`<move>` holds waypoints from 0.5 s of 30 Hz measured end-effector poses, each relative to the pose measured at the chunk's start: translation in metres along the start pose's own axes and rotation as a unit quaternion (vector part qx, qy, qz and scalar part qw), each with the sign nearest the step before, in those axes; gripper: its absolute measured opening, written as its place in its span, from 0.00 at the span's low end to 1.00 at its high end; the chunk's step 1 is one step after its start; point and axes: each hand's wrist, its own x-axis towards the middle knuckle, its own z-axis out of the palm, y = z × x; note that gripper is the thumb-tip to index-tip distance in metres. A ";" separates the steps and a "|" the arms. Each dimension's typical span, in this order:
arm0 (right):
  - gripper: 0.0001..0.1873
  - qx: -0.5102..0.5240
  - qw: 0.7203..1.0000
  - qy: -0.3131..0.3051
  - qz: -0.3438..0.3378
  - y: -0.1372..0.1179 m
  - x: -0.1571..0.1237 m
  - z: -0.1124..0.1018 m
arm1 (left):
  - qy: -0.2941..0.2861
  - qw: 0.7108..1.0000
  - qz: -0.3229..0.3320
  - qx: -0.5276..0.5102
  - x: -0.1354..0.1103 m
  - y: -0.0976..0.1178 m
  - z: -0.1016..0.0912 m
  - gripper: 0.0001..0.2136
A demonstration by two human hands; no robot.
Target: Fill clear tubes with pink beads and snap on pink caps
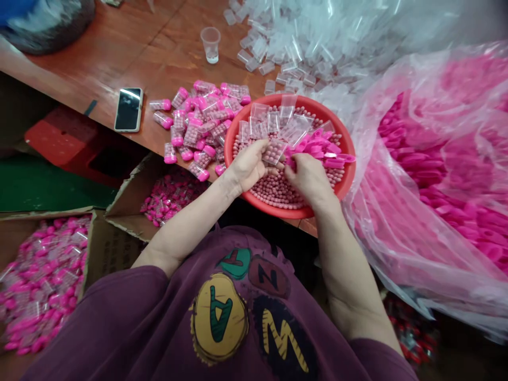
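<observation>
My left hand (251, 165) is closed around a small clear plastic container (274, 152) with pink beads inside, above the red basin (291, 212). At the container's right end, my right hand (308, 177) has its fingers pinched on a pink plastic cap (289, 154), partly hidden by the fingers. Under both hands the basin holds many loose pink beads (273, 191). Several clear containers (273, 121) lie on the beads at the far side. A heap of bright pink plastic pieces (317, 143) sits just beyond my right hand.
Left of the basin lie many filled, pink-capped containers (194, 132). A phone (129, 109) and a clear cup (210, 45) are on the table. Clear containers (297, 53) are heaped behind; a bag of pink pieces (436, 159) stands right. Cardboard boxes (107, 246) stand lower left.
</observation>
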 end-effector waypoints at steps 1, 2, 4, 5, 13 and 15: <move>0.07 0.039 0.999 0.035 0.003 0.006 0.000 -0.001 | -0.002 1.000 -0.002 0.003 -0.001 0.000 0.001 0.16; 0.07 0.091 0.993 0.077 0.008 0.013 0.000 -0.003 | -0.002 1.000 -0.002 0.006 -0.002 0.001 0.001 0.15; 0.11 0.218 0.964 0.150 0.008 0.024 -0.002 -0.008 | -0.002 1.000 0.003 0.014 -0.006 0.000 0.003 0.11; 0.14 0.280 0.945 0.167 0.000 0.026 -0.003 -0.011 | -0.005 1.000 0.007 0.019 -0.007 -0.001 0.003 0.10; 0.11 0.384 0.900 0.188 -0.082 -0.005 -0.007 -0.024 | -0.049 0.997 0.019 0.054 -0.010 -0.008 0.003 0.08; 0.07 0.375 0.897 0.216 -0.087 -0.009 -0.007 -0.023 | -0.052 0.997 0.022 0.057 -0.010 -0.008 0.003 0.09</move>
